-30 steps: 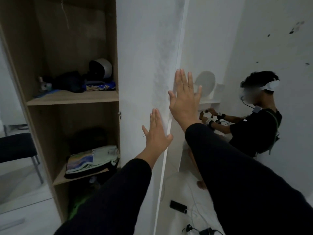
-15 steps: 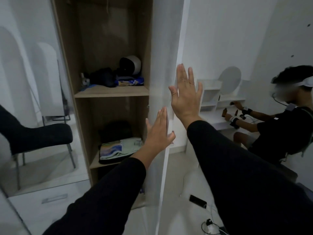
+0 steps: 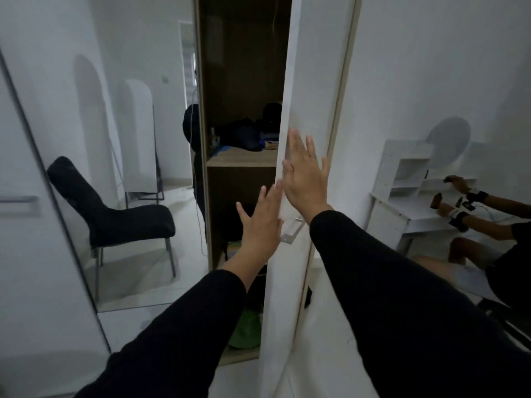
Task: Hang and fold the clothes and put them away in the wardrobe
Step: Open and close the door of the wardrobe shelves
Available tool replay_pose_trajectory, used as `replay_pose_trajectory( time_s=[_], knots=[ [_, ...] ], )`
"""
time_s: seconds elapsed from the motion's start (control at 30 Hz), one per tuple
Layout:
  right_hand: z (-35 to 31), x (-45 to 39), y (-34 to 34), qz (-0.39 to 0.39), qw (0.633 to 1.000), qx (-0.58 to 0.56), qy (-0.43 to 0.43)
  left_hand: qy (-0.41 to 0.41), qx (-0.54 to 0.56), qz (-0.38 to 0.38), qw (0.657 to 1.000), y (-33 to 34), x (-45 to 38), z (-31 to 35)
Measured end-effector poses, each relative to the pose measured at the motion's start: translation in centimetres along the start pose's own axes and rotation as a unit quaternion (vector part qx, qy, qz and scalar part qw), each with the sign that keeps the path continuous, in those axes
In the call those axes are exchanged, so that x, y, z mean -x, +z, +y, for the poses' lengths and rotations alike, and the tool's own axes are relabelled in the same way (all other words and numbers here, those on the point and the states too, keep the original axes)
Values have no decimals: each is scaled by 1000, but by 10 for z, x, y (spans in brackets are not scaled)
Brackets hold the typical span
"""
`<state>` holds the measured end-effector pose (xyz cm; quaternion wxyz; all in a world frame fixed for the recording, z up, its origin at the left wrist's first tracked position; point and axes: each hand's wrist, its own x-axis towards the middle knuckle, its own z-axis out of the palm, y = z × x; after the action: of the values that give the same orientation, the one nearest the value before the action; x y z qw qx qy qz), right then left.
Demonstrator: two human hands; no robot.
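Swinging further shut under both flat hands, fingers spread, left hand [image 3: 262,222] and right hand [image 3: 305,173], the wardrobe door [image 3: 290,110] nearly hides clothes [image 3: 244,137] shelved inside, so little remains.

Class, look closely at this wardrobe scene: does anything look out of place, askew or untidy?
Mostly tidy. The upper shelf holds a loose dark heap, not a folded stack. Something bright green lies crumpled at the wardrobe's bottom. Both hands, left hand and right hand, lie flat on the half-shut door.
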<state>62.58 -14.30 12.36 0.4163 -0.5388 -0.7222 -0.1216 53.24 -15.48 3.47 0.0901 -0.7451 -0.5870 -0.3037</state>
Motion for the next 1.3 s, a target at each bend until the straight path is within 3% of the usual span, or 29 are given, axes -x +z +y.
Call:
replay_pose_trajectory(
  time_s=[0.2,0.47,0.63,0.9,1.1,1.3],
  knots=[
    [-27,-26,46,-45,999,17,-22,-38,-68,46,996,4,-24,-66],
    [-30,-76,121,-25,992,88,-89,-39,-171,94,980,16,-70,-143],
    [-28,-114,176,-16,991,96,-92,-53,-266,60,961,23,-108,-187],
    [-18,-172,244,-31,987,109,-118,-114,-283,4,952,51,-172,-237],
    [-12,-188,278,7,989,88,-115,-141,-276,-22,950,69,-195,-243],
    [-21,-184,274,-15,992,85,-95,-154,-290,-40,944,62,-193,-235]
  ],
)
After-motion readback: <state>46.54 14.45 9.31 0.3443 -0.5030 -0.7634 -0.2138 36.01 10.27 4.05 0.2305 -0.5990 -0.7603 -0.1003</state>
